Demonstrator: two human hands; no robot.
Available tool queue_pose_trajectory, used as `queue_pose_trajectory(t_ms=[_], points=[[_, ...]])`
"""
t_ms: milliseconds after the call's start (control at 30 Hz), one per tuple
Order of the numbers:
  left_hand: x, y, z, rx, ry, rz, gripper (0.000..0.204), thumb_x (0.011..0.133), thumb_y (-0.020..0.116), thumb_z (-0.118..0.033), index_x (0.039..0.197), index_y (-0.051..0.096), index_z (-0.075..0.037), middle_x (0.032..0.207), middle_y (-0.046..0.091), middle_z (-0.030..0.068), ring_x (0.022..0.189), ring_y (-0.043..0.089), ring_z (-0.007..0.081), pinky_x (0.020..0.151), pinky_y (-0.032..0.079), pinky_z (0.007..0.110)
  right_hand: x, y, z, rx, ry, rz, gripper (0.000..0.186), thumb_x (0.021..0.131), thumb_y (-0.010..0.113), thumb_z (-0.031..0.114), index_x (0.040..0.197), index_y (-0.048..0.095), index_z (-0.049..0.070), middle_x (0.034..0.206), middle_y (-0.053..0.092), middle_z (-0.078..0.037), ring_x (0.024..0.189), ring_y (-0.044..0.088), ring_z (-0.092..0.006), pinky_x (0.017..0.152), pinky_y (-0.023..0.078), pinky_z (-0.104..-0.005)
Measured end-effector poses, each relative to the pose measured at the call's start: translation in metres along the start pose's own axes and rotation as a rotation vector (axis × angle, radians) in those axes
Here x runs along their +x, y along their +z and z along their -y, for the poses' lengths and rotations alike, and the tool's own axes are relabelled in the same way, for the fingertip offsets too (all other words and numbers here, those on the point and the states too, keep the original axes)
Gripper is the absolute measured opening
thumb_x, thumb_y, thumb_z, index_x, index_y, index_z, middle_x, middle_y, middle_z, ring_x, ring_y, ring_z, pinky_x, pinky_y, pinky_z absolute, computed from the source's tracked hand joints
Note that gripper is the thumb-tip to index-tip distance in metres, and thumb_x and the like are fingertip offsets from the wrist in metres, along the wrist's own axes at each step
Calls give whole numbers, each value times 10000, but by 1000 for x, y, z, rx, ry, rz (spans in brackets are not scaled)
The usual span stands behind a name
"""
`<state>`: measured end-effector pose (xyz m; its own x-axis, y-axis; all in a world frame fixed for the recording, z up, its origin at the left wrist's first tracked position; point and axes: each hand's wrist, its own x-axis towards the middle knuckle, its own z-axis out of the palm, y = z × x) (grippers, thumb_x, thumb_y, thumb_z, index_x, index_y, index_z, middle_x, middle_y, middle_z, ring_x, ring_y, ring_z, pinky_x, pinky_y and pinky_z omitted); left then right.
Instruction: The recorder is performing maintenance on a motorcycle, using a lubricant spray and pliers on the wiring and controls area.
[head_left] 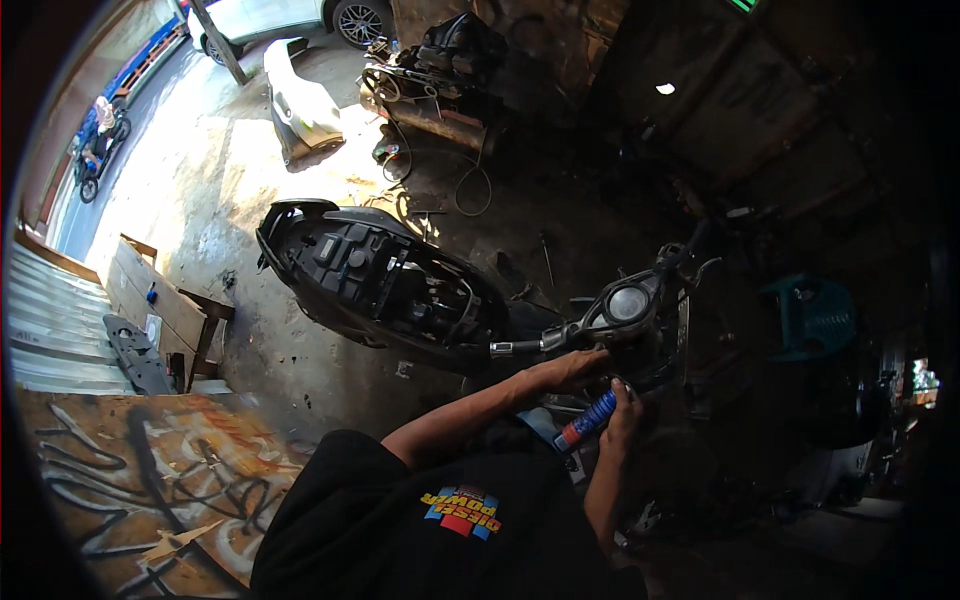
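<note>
My right hand [625, 408] is wrapped around a blue spray can [588, 418] with a red band. The can is tilted, its top end toward the front of a scooter [440, 290]. My left hand [582, 368] reaches in just below the handlebar grip [515, 348], close to the can's top. Its fingers are lost in shadow against the dark front bodywork. A round instrument dial [628, 303] sits between the handlebars. Behind it, the scooter's seat is off and the compartment underneath [350, 255] lies exposed.
A white body panel [298, 105] lies on the sunlit floor. Farther right stands a rusty compressor tank [430, 115] with a hose. A teal plastic chair [815, 318] is at the right. A painted board [150, 490] fills the lower left. Outside, someone rides a motorbike [100, 150].
</note>
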<state>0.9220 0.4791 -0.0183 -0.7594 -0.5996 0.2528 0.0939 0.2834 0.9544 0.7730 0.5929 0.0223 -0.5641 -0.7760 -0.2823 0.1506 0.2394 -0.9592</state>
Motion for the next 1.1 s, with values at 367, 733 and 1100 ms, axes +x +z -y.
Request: queue_pose_trajectory(t_ms=[367, 733, 1100], points=[[-1, -7, 2, 8, -64, 25, 329, 981, 626, -102, 1269, 531, 26, 1121, 662, 180, 999, 695, 303, 836, 563, 413, -9, 15, 35, -8, 73, -37, 289, 944, 692, 255, 1079, 702, 0, 917, 667, -49, 838, 626, -143, 777, 507, -286], [4, -16, -45, -206, -95, 56, 287, 1009, 543, -49, 1284, 508, 28, 1118, 676, 145, 1044, 683, 257, 854, 561, 378, -23, 15, 55, 31, -37, -61, 240, 932, 676, 216, 1024, 694, -5, 889, 654, -47, 801, 610, -146, 744, 495, -299], [1, -8, -14, -146, -6, 72, 407, 922, 679, -38, 1257, 459, 37, 1140, 684, 169, 999, 709, 284, 808, 589, 382, -18, 14, 33, 22, 7, -69, 304, 912, 689, 229, 1042, 692, -45, 936, 673, -83, 898, 612, -196, 846, 480, -347]])
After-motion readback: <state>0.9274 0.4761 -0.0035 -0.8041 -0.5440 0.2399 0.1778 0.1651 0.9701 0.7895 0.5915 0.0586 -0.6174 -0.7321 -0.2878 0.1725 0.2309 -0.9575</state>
